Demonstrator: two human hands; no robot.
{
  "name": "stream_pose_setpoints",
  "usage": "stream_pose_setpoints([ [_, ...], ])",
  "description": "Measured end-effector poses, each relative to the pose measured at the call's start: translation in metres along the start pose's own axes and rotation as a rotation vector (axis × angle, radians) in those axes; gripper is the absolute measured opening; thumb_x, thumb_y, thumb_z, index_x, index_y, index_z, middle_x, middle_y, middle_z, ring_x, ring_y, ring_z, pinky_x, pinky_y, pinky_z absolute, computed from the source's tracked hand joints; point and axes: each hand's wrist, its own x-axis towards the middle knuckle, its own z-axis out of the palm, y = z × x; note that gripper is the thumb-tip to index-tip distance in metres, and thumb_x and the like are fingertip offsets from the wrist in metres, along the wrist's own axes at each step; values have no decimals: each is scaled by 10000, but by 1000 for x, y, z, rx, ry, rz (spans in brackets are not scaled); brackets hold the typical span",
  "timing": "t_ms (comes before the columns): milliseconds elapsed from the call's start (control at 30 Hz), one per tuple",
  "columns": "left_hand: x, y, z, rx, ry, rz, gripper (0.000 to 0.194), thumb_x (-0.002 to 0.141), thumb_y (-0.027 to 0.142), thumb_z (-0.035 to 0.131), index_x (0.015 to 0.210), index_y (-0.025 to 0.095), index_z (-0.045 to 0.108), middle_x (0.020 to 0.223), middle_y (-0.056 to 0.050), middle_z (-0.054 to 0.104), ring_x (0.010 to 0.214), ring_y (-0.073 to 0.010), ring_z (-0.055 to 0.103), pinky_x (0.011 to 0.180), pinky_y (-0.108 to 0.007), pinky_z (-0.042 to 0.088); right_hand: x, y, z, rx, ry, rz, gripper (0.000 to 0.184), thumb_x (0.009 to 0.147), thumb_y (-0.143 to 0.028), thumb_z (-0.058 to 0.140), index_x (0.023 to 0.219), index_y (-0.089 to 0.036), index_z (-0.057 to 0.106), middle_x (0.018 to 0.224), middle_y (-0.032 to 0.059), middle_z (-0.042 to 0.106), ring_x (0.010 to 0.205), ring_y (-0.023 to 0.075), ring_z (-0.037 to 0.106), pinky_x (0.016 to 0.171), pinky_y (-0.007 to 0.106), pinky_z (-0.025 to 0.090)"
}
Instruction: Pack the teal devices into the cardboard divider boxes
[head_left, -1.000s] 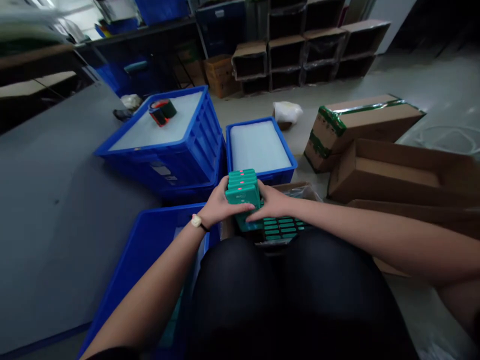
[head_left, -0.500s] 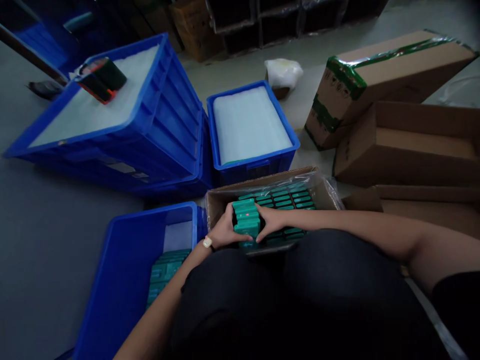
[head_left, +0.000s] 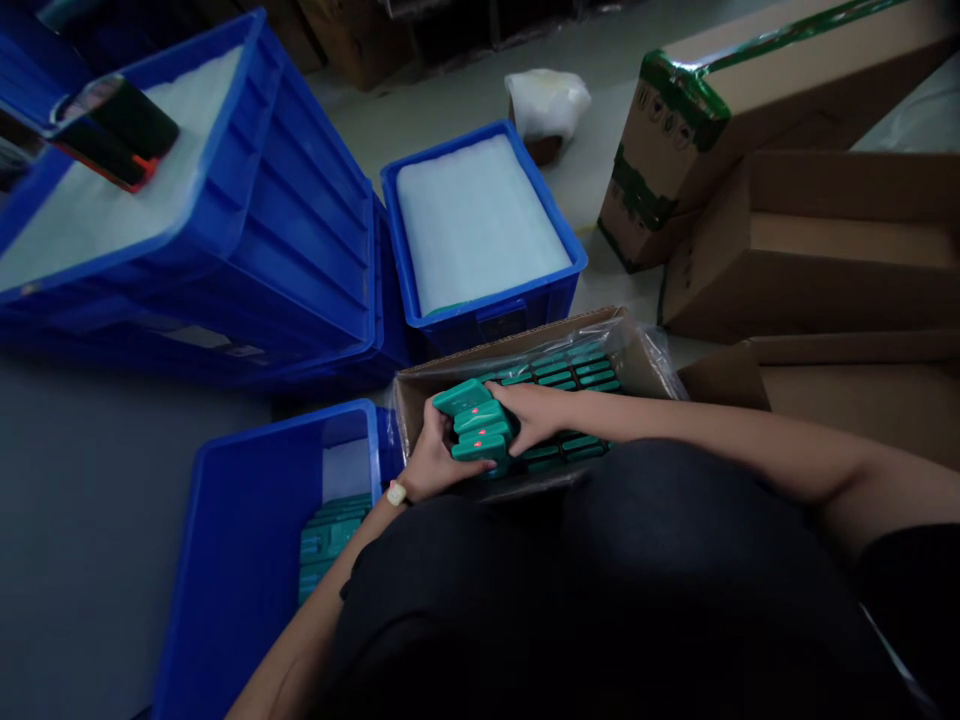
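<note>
My left hand [head_left: 427,462] and my right hand [head_left: 531,412] clasp a small stack of green packs [head_left: 474,425] from either side, over the near left corner of an open cardboard box [head_left: 517,352]. The box is lined with clear plastic and holds rows of more green packs [head_left: 581,368]. The top pack of the stack is tilted up to the left. A watch sits on my left wrist. To the left, a blue crate [head_left: 225,560] has several green packs [head_left: 330,535] lying on its floor.
A blue crate [head_left: 487,315] topped with white foam stands behind the cardboard box. A larger blue crate [head_left: 300,220] at left carries a tape dispenser [head_left: 112,130]. Taped and open cardboard boxes [head_left: 810,240] fill the right. My dark-clothed lap covers the foreground.
The view has tipped further down and closer. The stack in my hands has sunk a little into the box corner and its top pack has tilted up.
</note>
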Motion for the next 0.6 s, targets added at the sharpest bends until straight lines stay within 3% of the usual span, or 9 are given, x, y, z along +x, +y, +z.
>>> stream_pose_setpoints([
  [167,3,-5,-2,57,-29,-9,954,605,340,856,1284,222,196,1361,-165,426,1299,-307,449,1062,-492,420,0,4,-2,47,2,6,1025,587,-347,814,1416,-100,265,1168,190,612,1016,353,613,797,408,508],
  [400,1,0,-13,321,-127,-265,1039,563,370,861,1308,177,162,1289,-188,488,1207,-352,521,1017,-560,427,4,18,20,141,-42,69,983,616,-391,802,1405,-65,314,1254,232,562,1096,382,573,857,460,501],
  [500,-1,3,-14,238,-118,-177,981,574,315,853,1322,192,229,1297,-153,492,1204,-321,531,1017,-520,450,3,19,24,150,6,94,1016,592,-388,813,1410,-65,305,1252,234,566,1110,398,567,867,479,499],
  [600,-3,-2,-12,-7,-104,-148,1029,586,263,850,1385,252,201,1355,-141,464,1207,-301,541,955,-456,517,2,19,27,202,48,84,1039,597,-365,798,1434,-76,255,1276,226,553,1125,382,565,894,468,494],
])
